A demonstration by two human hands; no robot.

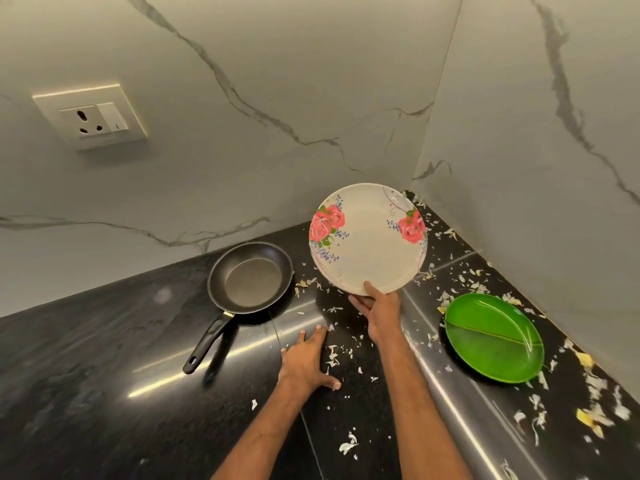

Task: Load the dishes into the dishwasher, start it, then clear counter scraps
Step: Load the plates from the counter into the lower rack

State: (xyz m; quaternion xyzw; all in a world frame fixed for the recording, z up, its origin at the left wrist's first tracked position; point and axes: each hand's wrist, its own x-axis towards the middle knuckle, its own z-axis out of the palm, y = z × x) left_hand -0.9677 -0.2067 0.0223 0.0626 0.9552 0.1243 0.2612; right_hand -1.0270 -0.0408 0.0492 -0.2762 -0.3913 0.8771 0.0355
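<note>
Gripping the floral plate (369,239) by its lower rim, the right hand (381,315) holds it tilted at frame centre; stiff, smooth, probably slippery. Left hand (306,360) rests flat, fingers spread, on the counter (104,375).

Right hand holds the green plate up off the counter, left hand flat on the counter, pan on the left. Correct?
No: in the head view the right hand holds the flowered plate up, not the green plate, which lies on the counter to the right. The left hand flat on the counter and the pan on the left are correct.
</note>
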